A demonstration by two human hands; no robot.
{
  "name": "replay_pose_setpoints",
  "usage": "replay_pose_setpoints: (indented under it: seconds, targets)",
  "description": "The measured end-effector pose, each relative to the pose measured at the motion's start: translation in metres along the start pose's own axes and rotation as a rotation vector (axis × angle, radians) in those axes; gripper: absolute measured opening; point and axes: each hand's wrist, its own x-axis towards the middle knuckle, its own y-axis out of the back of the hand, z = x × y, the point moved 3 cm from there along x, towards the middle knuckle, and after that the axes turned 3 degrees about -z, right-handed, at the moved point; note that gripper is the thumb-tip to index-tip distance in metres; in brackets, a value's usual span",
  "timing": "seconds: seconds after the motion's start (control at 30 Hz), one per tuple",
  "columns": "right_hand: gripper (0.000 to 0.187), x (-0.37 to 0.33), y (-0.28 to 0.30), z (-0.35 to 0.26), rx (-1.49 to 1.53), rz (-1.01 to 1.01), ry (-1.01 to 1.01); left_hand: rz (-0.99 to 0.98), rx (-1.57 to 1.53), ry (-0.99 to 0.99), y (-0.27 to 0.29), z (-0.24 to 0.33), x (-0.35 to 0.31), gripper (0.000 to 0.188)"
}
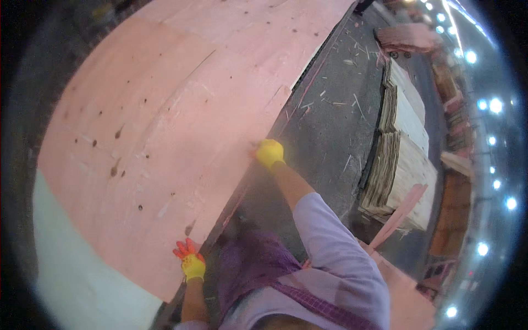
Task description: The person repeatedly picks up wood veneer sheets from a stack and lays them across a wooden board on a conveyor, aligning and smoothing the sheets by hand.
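And here the left hand [191,259] is spreading its fingers wide over the near edge of a big pink sheet [181,126], palm down and clasping nothing that shows. Farther ahead and to the right, the right hand [269,154] is meeting the same sheet's right edge, its fingers looking bent; blur is hiding the tips, so whether they are gripping cannot be told. Both hands are wearing yellow gloves [271,152], the left one showing red fingers. The pink sheet is stretching ahead of and left of both hands, dark knots [114,168] dotting it. Left of the left hand, a pale sheet [82,269] is peeking out along its border. Over to the right of the right hand, light scraps [339,103] are littering the grey floor [335,132], and beyond them a stack of wood sheets [412,170] is sitting.
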Motion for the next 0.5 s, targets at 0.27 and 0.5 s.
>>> replay_pose_setpoints:
  seconds: [0.27,0.5]
  targets:
    - [0.053,-0.081,-0.006,0.009,0.413,0.331,-0.179,-0.04,0.143,-0.063,-0.018,-0.017,0.015,0.077]
    - [0.05,-0.388,-0.21,0.131,0.521,0.182,-0.344,0.083,0.414,-0.354,-0.037,-0.025,0.059,0.049]
